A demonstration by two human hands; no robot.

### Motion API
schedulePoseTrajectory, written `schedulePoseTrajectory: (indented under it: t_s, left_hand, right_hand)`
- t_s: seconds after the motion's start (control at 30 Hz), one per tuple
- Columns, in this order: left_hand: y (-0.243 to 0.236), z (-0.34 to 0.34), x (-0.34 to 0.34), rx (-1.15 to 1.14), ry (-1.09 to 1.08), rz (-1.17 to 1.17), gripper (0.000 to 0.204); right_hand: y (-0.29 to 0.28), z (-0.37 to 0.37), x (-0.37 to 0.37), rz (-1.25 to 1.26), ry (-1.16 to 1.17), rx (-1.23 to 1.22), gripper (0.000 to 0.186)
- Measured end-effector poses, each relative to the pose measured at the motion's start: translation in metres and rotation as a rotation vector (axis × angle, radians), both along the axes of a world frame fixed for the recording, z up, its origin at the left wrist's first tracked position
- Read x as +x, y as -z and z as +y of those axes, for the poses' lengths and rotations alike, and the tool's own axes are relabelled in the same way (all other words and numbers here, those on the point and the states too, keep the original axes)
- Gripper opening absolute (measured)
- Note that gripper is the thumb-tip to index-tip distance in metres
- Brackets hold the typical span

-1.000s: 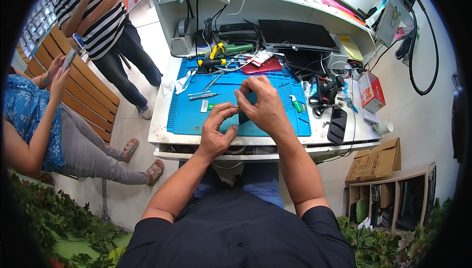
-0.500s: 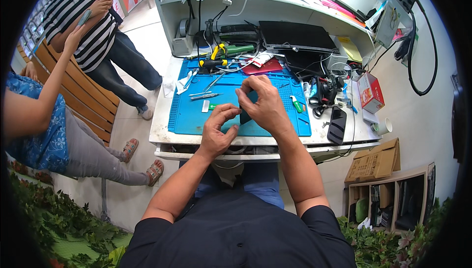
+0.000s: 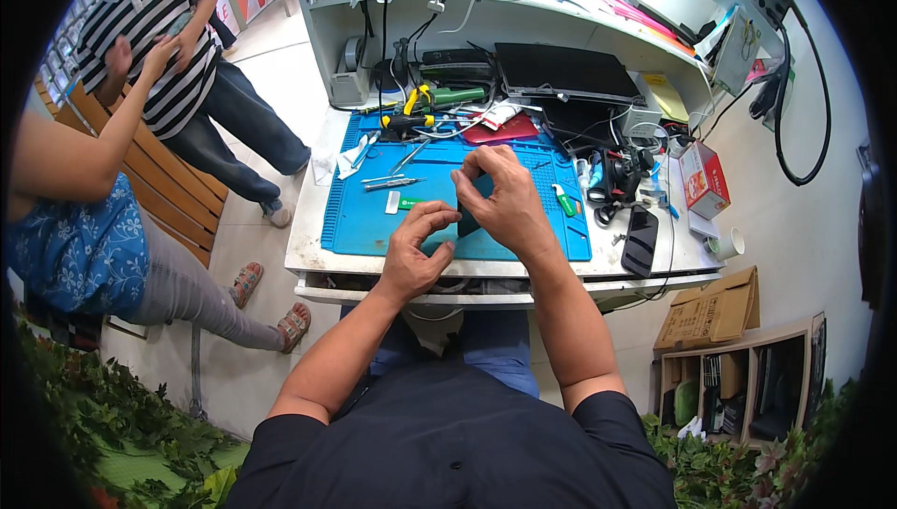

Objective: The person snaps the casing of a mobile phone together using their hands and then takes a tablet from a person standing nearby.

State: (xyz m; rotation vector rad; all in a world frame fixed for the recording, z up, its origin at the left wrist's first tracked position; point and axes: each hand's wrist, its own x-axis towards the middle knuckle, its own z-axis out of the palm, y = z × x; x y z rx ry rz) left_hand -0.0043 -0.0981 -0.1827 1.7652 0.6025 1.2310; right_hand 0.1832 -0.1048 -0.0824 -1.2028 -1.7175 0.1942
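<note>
Above the blue work mat (image 3: 360, 224), a dark, thin, flat panel (image 3: 468, 223) stands tilted between my two hands. My right hand (image 3: 506, 203) pinches its upper part, thumb and fingers closed round it. With fingers curled, my left hand (image 3: 418, 249) grips the panel's left edge at the fingertips; its thumb is lower. Fingers hide much of the panel, so its exact kind cannot be told. Left of my hands lie a green-and-white tool (image 3: 404, 204) and slim metal tweezers (image 3: 392, 183). To the right of them is a small green-and-white tube (image 3: 564, 199).
Pliers with yellow-black handles (image 3: 408, 122), a red pouch (image 3: 505, 128) and cables crowd the mat's back. A black phone (image 3: 640, 241) lies at the right, near a red-white box (image 3: 704, 179) and a cup (image 3: 729, 242). Two people stand at the left, one in stripes (image 3: 177, 33).
My hands and the dark panel stay almost in place. At the left, the person in blue has leaned further in, and the striped person's arms have shifted.
</note>
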Motion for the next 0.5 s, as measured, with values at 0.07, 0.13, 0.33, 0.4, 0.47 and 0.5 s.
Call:
schedulePoseTrajectory:
  t_s: [0.07, 0.13, 0.33, 0.4, 0.47, 0.5]
  left_hand:
    - [-0.0007, -0.0006, -0.0002, 0.002, -0.001, 0.006, 0.039]
    - [-0.0016, -0.0011, -0.0003, -0.003, 0.003, 0.002, 0.039]
    - [0.0015, 0.0004, -0.0006, 0.020, -0.015, 0.023, 0.038]
    - [0.0021, 0.0008, -0.0010, 0.034, -0.027, 0.035, 0.037]
    - [0.0022, 0.0004, -0.0010, 0.032, -0.036, 0.036, 0.037]
    - [0.0021, -0.0001, -0.0013, 0.039, -0.042, 0.044, 0.037]
  right_hand:
    - [-0.0007, -0.0009, 0.0000, -0.002, 0.002, -0.002, 0.016]
    - [-0.0019, -0.0019, -0.0001, -0.003, 0.001, -0.007, 0.016]
    - [-0.0008, -0.0024, 0.0002, 0.012, 0.010, 0.008, 0.016]
    - [-0.0001, -0.0019, 0.0009, 0.003, 0.007, 0.004, 0.016]
    - [-0.0005, -0.0018, 0.0007, -0.001, 0.006, -0.001, 0.016]
    - [-0.0010, -0.0021, 0.0002, -0.001, 0.007, -0.003, 0.015]
